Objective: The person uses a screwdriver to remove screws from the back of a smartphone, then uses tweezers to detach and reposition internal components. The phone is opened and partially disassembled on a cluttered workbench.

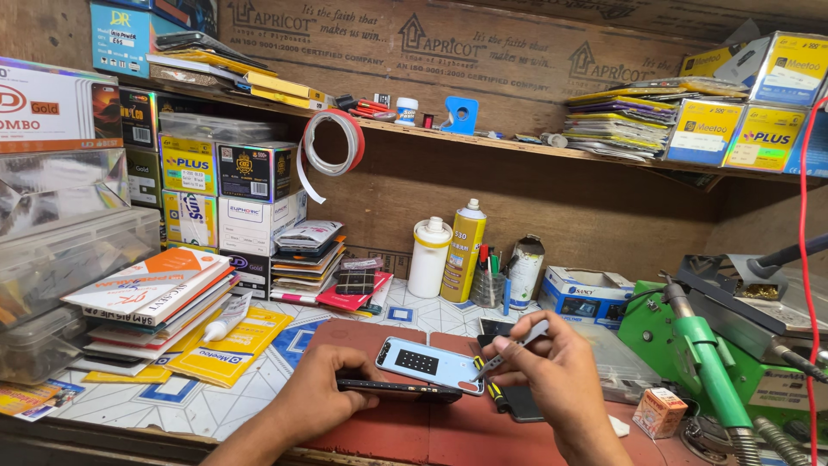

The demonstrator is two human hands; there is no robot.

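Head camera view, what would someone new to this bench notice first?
Probably the two hands at the bottom centre: the left hand steadies a dark phone with a pale blue panel lifted off it, over a reddish-brown mat, while the right hand holds metal tweezers at the panel's edge. A bright green tool stand sits to the right, and stacked boxes rise at the left.

Tiled workbench (259, 380), blue-patterned. Directly on it: dark red mat (414, 431), stacked packets (155, 302), yellow packet (228, 345), white bottle (429, 257), yellow spray can (464, 250), green station (690, 345).
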